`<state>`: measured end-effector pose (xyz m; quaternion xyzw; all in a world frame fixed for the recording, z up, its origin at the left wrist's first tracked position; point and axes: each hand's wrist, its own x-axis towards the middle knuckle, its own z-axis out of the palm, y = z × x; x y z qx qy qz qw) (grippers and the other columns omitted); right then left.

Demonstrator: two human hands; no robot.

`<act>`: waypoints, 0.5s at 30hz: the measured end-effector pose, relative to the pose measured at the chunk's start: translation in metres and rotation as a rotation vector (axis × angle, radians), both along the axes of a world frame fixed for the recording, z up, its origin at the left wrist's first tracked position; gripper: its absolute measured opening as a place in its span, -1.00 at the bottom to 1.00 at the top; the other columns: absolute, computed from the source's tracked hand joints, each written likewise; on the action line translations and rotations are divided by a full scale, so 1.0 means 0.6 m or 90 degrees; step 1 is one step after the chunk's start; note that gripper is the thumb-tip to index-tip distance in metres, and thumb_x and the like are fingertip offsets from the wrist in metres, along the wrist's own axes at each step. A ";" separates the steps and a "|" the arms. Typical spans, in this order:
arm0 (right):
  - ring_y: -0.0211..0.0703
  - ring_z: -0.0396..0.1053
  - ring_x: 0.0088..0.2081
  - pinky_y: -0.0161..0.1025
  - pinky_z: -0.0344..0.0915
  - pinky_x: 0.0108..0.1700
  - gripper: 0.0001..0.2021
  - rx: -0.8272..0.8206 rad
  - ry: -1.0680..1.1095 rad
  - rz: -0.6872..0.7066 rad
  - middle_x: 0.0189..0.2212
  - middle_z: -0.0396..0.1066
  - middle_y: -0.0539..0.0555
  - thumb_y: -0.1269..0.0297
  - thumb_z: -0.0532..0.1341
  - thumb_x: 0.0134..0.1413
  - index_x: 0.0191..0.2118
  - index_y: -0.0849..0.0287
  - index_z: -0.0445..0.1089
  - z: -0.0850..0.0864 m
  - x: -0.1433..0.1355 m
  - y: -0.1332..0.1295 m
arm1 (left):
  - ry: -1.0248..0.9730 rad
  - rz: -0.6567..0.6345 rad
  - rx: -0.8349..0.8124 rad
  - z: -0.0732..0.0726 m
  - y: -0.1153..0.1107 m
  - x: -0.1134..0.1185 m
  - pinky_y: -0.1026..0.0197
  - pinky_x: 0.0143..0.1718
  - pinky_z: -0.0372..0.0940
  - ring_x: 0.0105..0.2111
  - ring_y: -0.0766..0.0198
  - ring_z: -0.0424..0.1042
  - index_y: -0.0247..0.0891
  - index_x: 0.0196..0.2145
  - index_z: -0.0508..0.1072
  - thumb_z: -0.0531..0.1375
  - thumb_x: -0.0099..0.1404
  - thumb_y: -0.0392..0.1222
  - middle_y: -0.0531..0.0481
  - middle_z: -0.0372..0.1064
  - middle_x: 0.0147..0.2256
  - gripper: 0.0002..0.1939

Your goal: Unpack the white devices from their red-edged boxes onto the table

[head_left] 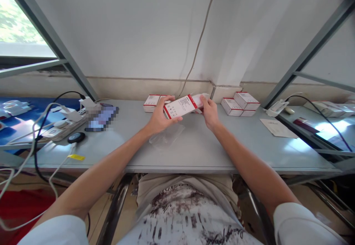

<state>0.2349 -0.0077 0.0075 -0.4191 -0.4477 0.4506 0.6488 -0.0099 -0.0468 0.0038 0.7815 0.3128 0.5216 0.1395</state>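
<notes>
A white box with red bands is held tilted above the middle of the table, its right end raised. My left hand grips its left end, with fingers on the top edge and the thumb along the lower edge. At the right end, my right hand pinches the box and what looks like clear plastic film around it. Below, a crumpled clear plastic bag lies on the table. Behind my left hand sit similar boxes, partly hidden.
More red-and-white boxes are stacked at the back right, near a paper sheet. To the left lie a phone, a power strip, a black round device and cables. Metal frame posts flank the grey table.
</notes>
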 end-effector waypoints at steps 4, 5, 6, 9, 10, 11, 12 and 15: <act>-0.16 0.50 -0.42 -0.22 0.52 -0.41 -0.54 -0.020 0.043 -0.037 -0.42 0.52 0.02 -0.23 0.42 0.21 -0.30 0.08 0.40 0.001 0.002 0.001 | 0.058 0.010 0.045 -0.001 -0.005 -0.001 -0.13 0.31 0.35 0.30 -0.10 0.38 -0.07 0.39 0.21 0.49 0.27 0.07 -0.26 0.30 0.34 -0.13; -0.16 0.50 -0.42 -0.22 0.53 -0.41 -0.56 -0.022 0.054 -0.046 -0.41 0.52 0.02 -0.20 0.41 0.23 -0.30 0.08 0.39 0.001 0.003 0.001 | 0.069 0.013 0.052 -0.001 -0.006 -0.002 -0.11 0.29 0.38 0.29 -0.09 0.39 -0.07 0.40 0.21 0.46 0.30 0.01 -0.25 0.30 0.34 -0.17; -0.16 0.51 -0.42 -0.22 0.54 -0.41 -0.58 -0.024 0.064 -0.056 -0.40 0.52 0.02 -0.18 0.40 0.25 -0.29 0.08 0.38 0.000 0.004 0.002 | 0.075 0.017 0.057 0.000 -0.007 -0.002 -0.09 0.27 0.40 0.28 -0.08 0.41 -0.07 0.40 0.21 0.42 0.33 -0.04 -0.25 0.31 0.33 -0.21; -0.16 0.53 -0.41 -0.21 0.57 -0.39 -0.60 -0.032 0.091 -0.096 -0.38 0.52 0.02 -0.15 0.39 0.28 -0.27 0.06 0.34 0.000 0.011 0.008 | 0.073 0.046 0.072 0.002 -0.010 -0.005 -0.09 0.28 0.39 0.25 -0.06 0.45 -0.08 0.38 0.24 0.39 0.34 -0.12 -0.22 0.37 0.30 -0.27; -0.17 0.53 -0.42 -0.22 0.57 -0.39 -0.61 -0.035 0.101 -0.111 -0.37 0.51 0.01 -0.13 0.39 0.28 -0.26 0.05 0.33 0.000 0.014 0.010 | 0.066 0.065 0.076 0.003 -0.009 -0.007 -0.09 0.29 0.38 0.24 -0.05 0.46 -0.09 0.37 0.26 0.39 0.33 -0.12 -0.21 0.39 0.30 -0.28; -0.19 0.52 -0.43 -0.23 0.58 -0.39 -0.62 -0.039 0.112 -0.127 -0.38 0.50 0.00 -0.11 0.38 0.30 -0.25 0.05 0.32 0.000 0.018 0.012 | 0.056 0.086 0.076 0.003 -0.008 -0.009 -0.09 0.30 0.38 0.24 -0.05 0.46 -0.09 0.36 0.27 0.40 0.32 -0.12 -0.20 0.40 0.29 -0.28; -0.21 0.50 -0.45 -0.24 0.58 -0.39 -0.64 -0.044 0.124 -0.142 -0.39 0.49 -0.01 -0.10 0.37 0.32 -0.24 0.05 0.31 0.001 0.022 0.015 | 0.042 0.111 0.073 0.002 -0.006 -0.011 -0.09 0.29 0.38 0.23 -0.05 0.47 -0.09 0.35 0.27 0.41 0.31 -0.12 -0.20 0.40 0.28 -0.28; -0.26 0.47 -0.48 -0.28 0.57 -0.39 -0.66 -0.055 0.149 -0.170 -0.40 0.48 -0.04 -0.08 0.34 0.36 -0.21 0.05 0.30 0.002 0.029 0.018 | -0.033 0.195 0.048 -0.003 0.008 -0.019 -0.07 0.25 0.43 0.22 -0.05 0.48 -0.11 0.34 0.24 0.45 0.29 -0.08 -0.24 0.38 0.27 -0.23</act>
